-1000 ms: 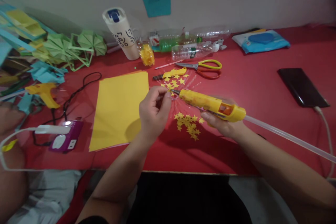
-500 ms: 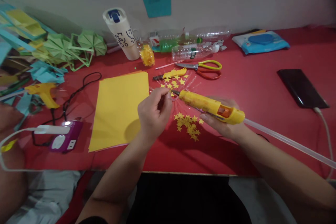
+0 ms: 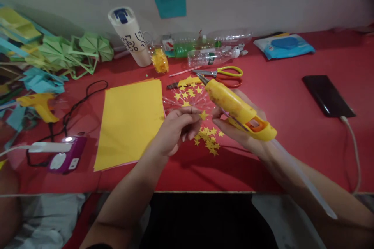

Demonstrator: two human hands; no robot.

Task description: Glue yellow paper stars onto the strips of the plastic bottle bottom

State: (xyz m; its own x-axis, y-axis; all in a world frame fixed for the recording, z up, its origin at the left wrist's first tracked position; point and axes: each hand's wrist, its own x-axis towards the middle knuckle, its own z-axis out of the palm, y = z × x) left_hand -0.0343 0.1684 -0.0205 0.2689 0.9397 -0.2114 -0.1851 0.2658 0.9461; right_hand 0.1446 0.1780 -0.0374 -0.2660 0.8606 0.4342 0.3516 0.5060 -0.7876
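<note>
My left hand point(image 3: 181, 128) pinches a small yellow paper star point(image 3: 203, 115) between thumb and fingertips. In my right hand point(image 3: 239, 126) is a yellow hot glue gun point(image 3: 233, 103), its nozzle pointing up and to the left, a long clear glue stick point(image 3: 306, 181) coming out of its back. Below the hands lies a pile of yellow stars point(image 3: 207, 138). Beyond them, more yellow stars point(image 3: 191, 92) sit on a clear plastic piece cut into spread strips point(image 3: 172, 103). The right fingers are partly hidden behind the glue gun.
Yellow paper sheets point(image 3: 131, 120) lie left of my hands. Scissors point(image 3: 229, 73), a yellow cutter point(image 3: 189, 81), plastic bottles point(image 3: 210, 56), a tumbler point(image 3: 131, 39) and wipes point(image 3: 284, 46) lie behind. A phone point(image 3: 329, 95) is right. Left are a power strip point(image 3: 66, 155), another glue gun point(image 3: 39, 105) and a person's arm point(image 3: 10, 194).
The glue gun's nozzle has moved away from the left fingers and tilted upward. My left hand has come lower and to the right, turning so the star shows.
</note>
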